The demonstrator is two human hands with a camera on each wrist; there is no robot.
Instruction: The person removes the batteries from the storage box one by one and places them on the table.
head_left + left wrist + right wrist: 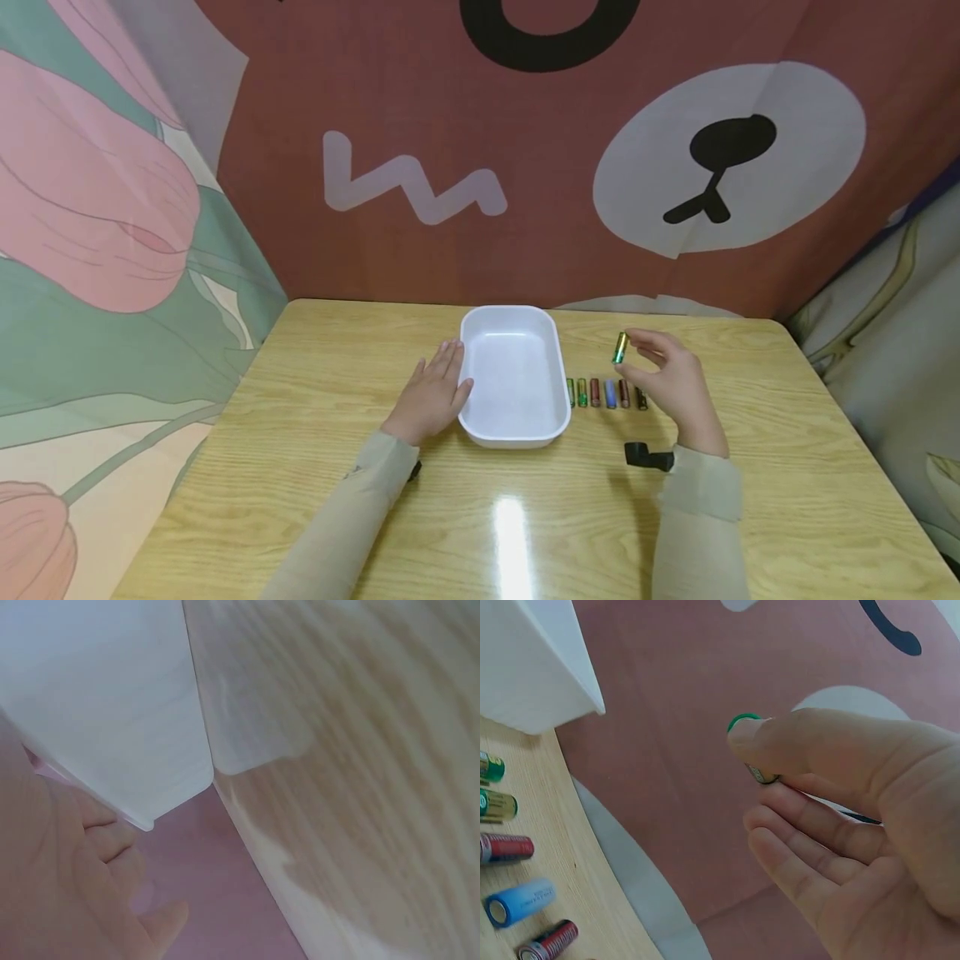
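A green-and-gold battery (pixel 620 347) is pinched between the thumb and fingers of my right hand (pixel 671 383), raised above the table to the right of the tray. In the right wrist view the thumb covers most of that battery (pixel 763 775). My left hand (pixel 430 395) rests with straight fingers against the left side of a white plastic tray (pixel 516 439), touching its rim. Nothing lies inside the tray. Right of it, several batteries stand or lie in a row, among them a blue battery (pixel 611 394), a red battery (pixel 595 392) and a green battery (pixel 582 392).
The wooden table (pixel 300 467) ends at a wall hung with a printed red cloth (pixel 420 258). Patterned curtains (pixel 97 350) hang at the sides. A black wrist-camera mount (pixel 647 457) juts left from the right wrist.
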